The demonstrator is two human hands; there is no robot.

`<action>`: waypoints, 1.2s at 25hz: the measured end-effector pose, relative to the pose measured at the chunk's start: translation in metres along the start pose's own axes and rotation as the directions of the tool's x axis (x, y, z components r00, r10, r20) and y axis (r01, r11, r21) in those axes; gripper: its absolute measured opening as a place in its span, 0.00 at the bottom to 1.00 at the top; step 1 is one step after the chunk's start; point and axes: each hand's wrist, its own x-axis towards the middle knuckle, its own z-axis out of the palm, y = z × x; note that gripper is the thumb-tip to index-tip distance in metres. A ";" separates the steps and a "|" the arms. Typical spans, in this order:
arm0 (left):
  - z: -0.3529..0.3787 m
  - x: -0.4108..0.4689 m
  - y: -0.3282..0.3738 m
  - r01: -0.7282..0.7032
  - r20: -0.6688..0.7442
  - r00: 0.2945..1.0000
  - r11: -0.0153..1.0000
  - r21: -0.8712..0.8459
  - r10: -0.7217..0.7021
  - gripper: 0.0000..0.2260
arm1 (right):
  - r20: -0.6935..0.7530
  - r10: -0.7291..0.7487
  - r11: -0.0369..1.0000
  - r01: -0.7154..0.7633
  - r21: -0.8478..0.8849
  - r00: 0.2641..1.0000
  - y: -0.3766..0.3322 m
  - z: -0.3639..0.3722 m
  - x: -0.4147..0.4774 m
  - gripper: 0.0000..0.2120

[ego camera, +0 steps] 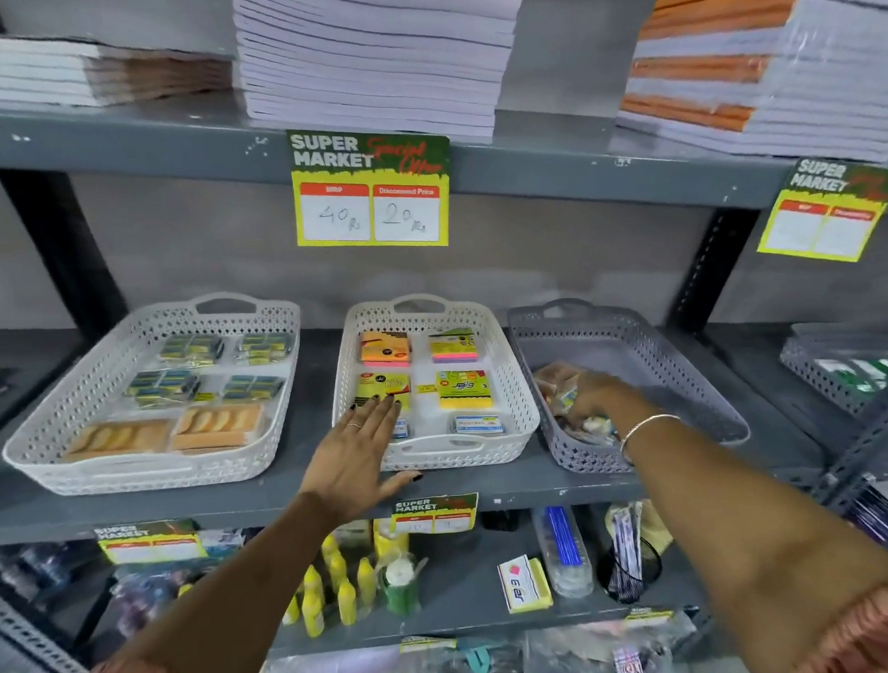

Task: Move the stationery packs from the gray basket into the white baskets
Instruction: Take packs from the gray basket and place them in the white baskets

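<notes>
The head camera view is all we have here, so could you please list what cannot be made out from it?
- Head view: whether the right hand grips a pack in the gray basket; its fingers are blurred among the packs.
- Head view: the clear box in the middle white basket; the left hand covers most of it.
- Head view: the right price tag; its figures are too blurred.

Gray shelf point(285, 491) — two white baskets point(151, 392) point(429, 383), gray basket point(624, 378).
</notes>
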 end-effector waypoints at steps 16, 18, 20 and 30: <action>-0.039 -0.145 -0.227 0.403 0.046 0.911 0.909 0.111 -0.410 0.43 | -0.294 -0.510 0.837 0.545 0.047 0.809 -0.355 -0.026 -0.022 0.30; -0.032 -0.152 -0.238 0.391 0.056 0.916 0.915 0.096 -0.397 0.43 | -0.211 -0.550 0.825 0.566 0.015 0.808 -0.386 -0.005 -0.025 0.33; -0.024 -0.152 -0.242 0.373 0.049 0.925 0.924 0.077 -0.377 0.42 | -0.108 -0.570 0.818 0.574 0.016 0.815 -0.409 0.018 -0.017 0.34; -0.011 -0.154 -0.242 0.415 0.023 0.909 0.908 0.064 -0.417 0.42 | 0.011 -0.547 0.835 0.547 -0.053 0.837 -0.442 0.055 0.004 0.32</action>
